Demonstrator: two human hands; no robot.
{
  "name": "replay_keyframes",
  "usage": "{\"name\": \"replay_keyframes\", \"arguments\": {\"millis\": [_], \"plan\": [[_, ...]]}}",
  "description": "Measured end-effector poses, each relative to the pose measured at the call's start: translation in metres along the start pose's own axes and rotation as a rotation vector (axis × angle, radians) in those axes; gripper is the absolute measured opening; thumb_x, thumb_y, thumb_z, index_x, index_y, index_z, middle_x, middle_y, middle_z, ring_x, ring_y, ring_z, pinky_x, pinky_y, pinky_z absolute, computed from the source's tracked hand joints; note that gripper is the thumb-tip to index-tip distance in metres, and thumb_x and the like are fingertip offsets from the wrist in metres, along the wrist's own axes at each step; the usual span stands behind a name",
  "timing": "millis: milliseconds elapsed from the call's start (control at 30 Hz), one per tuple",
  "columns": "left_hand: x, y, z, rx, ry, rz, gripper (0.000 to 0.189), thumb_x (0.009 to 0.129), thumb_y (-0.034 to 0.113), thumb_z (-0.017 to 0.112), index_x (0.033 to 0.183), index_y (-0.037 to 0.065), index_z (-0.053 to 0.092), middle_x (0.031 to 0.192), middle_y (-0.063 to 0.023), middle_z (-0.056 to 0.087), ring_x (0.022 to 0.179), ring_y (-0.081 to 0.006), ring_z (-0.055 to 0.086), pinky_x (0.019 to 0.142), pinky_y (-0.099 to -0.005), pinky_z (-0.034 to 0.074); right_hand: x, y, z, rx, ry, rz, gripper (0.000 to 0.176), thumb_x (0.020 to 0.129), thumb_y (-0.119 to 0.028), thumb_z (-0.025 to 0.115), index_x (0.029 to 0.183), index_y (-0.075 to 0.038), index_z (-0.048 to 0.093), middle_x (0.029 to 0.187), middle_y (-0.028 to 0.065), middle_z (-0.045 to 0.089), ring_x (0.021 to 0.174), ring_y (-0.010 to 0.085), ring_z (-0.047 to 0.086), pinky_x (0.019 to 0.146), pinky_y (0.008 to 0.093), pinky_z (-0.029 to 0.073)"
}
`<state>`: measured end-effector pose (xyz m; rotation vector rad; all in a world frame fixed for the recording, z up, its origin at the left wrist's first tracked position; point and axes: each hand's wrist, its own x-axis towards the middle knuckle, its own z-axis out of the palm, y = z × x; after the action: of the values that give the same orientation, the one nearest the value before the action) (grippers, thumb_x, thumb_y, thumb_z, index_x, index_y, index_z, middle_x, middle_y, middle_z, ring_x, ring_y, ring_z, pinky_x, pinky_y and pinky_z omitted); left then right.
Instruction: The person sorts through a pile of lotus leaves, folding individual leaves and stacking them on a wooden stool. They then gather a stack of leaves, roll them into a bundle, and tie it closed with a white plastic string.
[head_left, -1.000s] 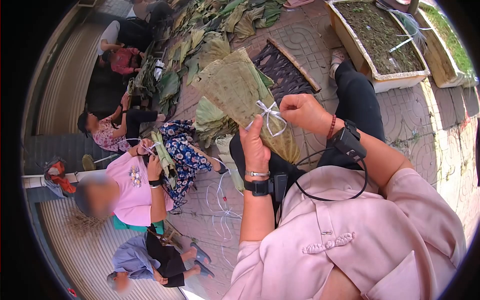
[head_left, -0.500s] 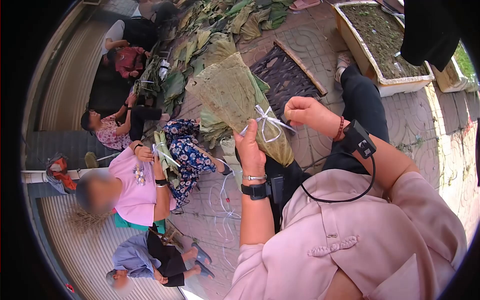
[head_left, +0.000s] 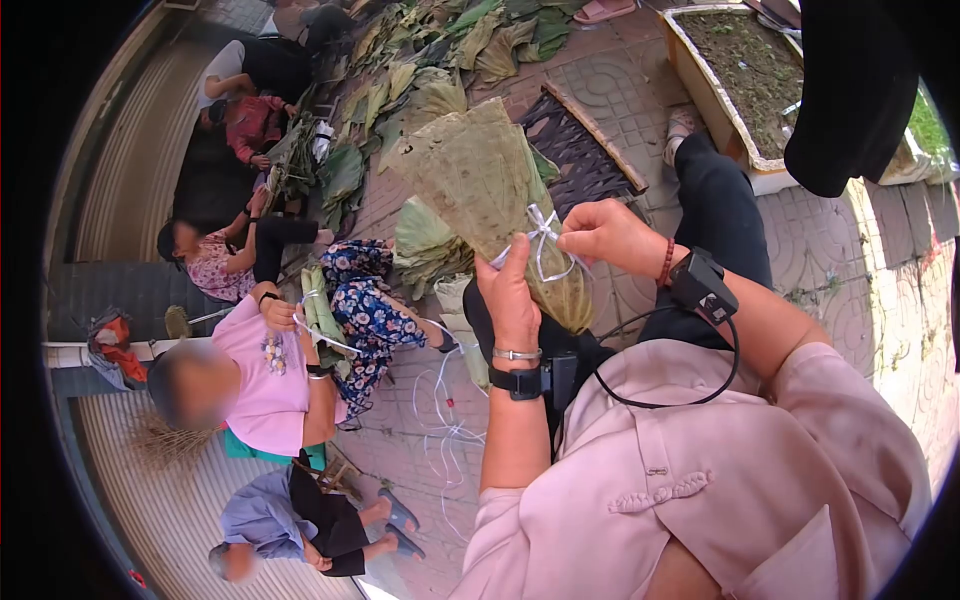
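A bundle of dried, folded leaves (head_left: 465,175) lies tilted over my lap, its broad part fanned away from me. My left hand (head_left: 512,300) grips the bundle near its narrower end, with the thumb lying on top and the other fingers hidden beneath. White ribbon (head_left: 543,230) is tied around that narrow part in a bow with loops and loose tails. At the bow's right side, my right hand (head_left: 612,238) is closed, its thumb and forefinger pinching the ribbon.
More leaf bundles (head_left: 425,245) lie beyond my left hand, and loose leaves (head_left: 440,90) cover the paving farther off. A woven dark mat (head_left: 580,150) and a soil-filled planter box (head_left: 745,85) stand to the right. Several people sit at left; white cord (head_left: 445,430) trails on the ground.
My right hand has moved left and slightly down, from apart from the bow to pinching its ribbon. My left hand and the bundle have shifted slightly right.
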<state>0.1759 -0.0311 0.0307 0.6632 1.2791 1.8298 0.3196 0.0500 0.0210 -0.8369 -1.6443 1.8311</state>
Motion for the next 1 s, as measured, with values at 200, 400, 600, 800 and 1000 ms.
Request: {"name": "replay_keyframes", "arguments": {"millis": [200, 400, 600, 800, 1000], "plan": [[0.001, -0.001, 0.001, 0.047, 0.013, -0.011, 0.04, 0.081, 0.005, 0.066, 0.117, 0.001, 0.049, 0.111, -0.0059, 0.058, 0.096, -0.0147, 0.056, 0.086, -0.028, 0.043, 0.003, -0.002, -0.005, 0.052, -0.091, 0.057, 0.014, 0.084, -0.013, 0.058, 0.077, -0.001, 0.059, 0.065, -0.0011, 0.054, 0.056, 0.0051, 0.049, 0.052, 0.022, 0.042], [0.007, -0.003, -0.007, 0.041, -0.003, -0.038, 0.042, 0.08, 0.003, 0.067, 0.118, 0.001, 0.049, 0.111, -0.0063, 0.059, 0.095, -0.0151, 0.056, 0.086, -0.0282, 0.043, 0.005, -0.003, -0.012, 0.314, -0.299, 0.192, 0.01, 0.081, -0.012, 0.055, 0.075, -0.004, 0.057, 0.063, -0.0004, 0.053, 0.051, 0.007, 0.047, 0.05, 0.0222, 0.041], [0.006, -0.003, -0.005, 0.03, 0.002, -0.026, 0.042, 0.084, 0.006, 0.063, 0.122, 0.001, 0.046, 0.114, -0.0082, 0.057, 0.098, -0.0182, 0.057, 0.086, -0.0306, 0.046, 0.005, 0.002, -0.009, 0.445, -0.283, 0.207, 0.009, 0.08, -0.012, 0.055, 0.077, -0.005, 0.058, 0.064, -0.0006, 0.053, 0.051, 0.007, 0.049, 0.048, 0.023, 0.043], [0.005, -0.002, -0.002, 0.025, 0.074, -0.001, 0.041, 0.085, 0.009, 0.063, 0.122, 0.002, 0.046, 0.114, -0.0073, 0.056, 0.099, -0.0179, 0.056, 0.085, -0.0304, 0.046, -0.002, 0.006, -0.007, 0.422, -0.117, 0.183, 0.014, 0.085, -0.019, 0.056, 0.088, -0.005, 0.056, 0.071, -0.0015, 0.054, 0.055, 0.0054, 0.052, 0.051, 0.0216, 0.045], [-0.002, -0.002, 0.007, 0.065, 0.136, 0.035, 0.041, 0.085, 0.009, 0.063, 0.121, 0.001, 0.046, 0.113, -0.0074, 0.056, 0.099, -0.0172, 0.056, 0.085, -0.0297, 0.045, -0.002, 0.025, 0.008, -0.013, -0.019, -0.031, 0.018, 0.081, -0.019, 0.066, 0.081, -0.006, 0.052, 0.065, -0.0028, 0.051, 0.055, 0.0053, 0.05, 0.048, 0.0202, 0.041]]}}
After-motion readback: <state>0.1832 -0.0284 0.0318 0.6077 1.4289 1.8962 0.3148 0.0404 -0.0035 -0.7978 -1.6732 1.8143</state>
